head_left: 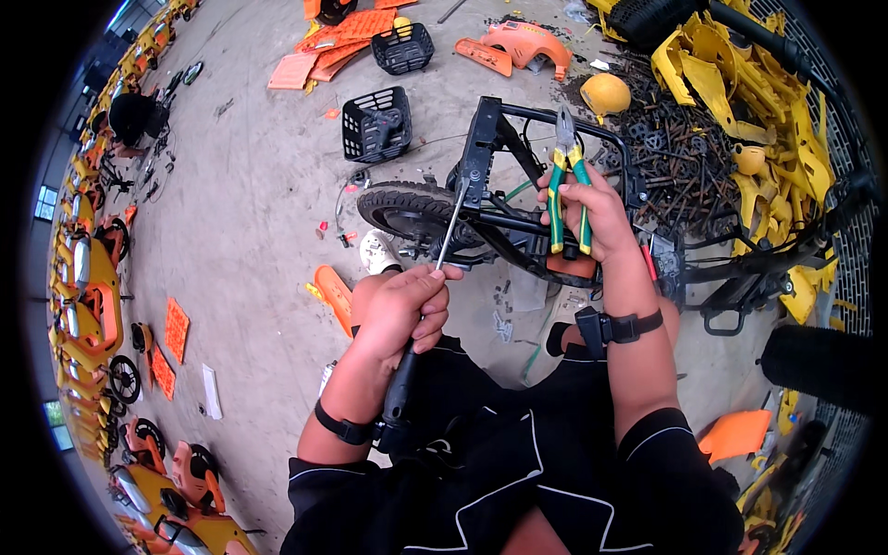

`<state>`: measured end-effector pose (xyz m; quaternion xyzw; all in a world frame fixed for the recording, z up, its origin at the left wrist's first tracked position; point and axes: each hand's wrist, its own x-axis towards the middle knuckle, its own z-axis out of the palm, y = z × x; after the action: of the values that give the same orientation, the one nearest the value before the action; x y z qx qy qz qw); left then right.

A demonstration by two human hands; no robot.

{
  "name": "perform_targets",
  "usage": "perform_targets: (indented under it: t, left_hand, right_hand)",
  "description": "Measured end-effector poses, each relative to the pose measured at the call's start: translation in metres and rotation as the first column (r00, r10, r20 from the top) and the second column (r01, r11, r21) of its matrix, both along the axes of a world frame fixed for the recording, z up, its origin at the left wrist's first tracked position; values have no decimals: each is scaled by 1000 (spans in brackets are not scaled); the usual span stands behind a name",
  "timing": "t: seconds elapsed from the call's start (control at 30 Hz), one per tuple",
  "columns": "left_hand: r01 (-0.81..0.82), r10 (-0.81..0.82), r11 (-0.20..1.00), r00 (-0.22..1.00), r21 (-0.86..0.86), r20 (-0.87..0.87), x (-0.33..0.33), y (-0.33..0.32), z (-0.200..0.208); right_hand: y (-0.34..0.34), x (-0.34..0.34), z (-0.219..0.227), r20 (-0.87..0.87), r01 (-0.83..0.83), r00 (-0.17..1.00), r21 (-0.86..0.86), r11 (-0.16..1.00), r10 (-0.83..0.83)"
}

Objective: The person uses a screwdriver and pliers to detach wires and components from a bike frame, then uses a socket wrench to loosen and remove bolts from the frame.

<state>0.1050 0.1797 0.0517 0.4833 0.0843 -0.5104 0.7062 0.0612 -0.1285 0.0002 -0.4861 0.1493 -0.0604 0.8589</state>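
A: How do the hands stand?
B: The left hand [407, 310] is closed round a screwdriver [446, 246], fist where shaft meets handle; the right hand [599, 217] grips pliers [556, 205] by the handles, nose pointing away from the body

A: And the screwdriver's tip?
B: At the left edge of the frame [484, 139], near a bolt [474, 174]; whether they touch, I cannot tell

A: Which step, then?
B: Working at that bolt, I'd judge, with the pliers at the ready

A: What does the next move call for?
B: Probably a firmly seated tip and a steady frame

A: What lies beyond?
B: A wheel [398, 196] by the frame's left edge, a basket [406, 120] farther out on the floor [259, 185], and metal scrap [680, 157] toward the floor's right edge
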Motion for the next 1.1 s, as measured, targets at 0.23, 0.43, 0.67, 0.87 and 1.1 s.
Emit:
perform_targets:
  t: [0.23, 0.43, 0.67, 0.87, 1.1]
  left_hand:
    - [7, -7, 1000, 1000, -22, -19, -5, -4, -3]
    - [-38, 36, 997, 999, -64, -35, -10, -8, -8]
    - [-141, 126, 981, 985, -132, -120, -18, -13, -17]
    - [-113, 94, 982, 988, -152, -123, -7, -2, -30]
    - [-62, 47, 971, 996, -233, -70, -7, 6, -46]
  right_hand:
    - [1, -1, -1, -2, -38, 999, -48, 998, 38]
    - [-1, -2, -3, 7, -37, 999, -39, 999, 38]
    - [1, -5, -3, 24, -23, 999, -59, 998, 24]
    - [4, -9, 0, 14, -11, 1000, -130, 991, 12]
    - [2, -11, -6, 114, 10, 993, -80, 997, -1]
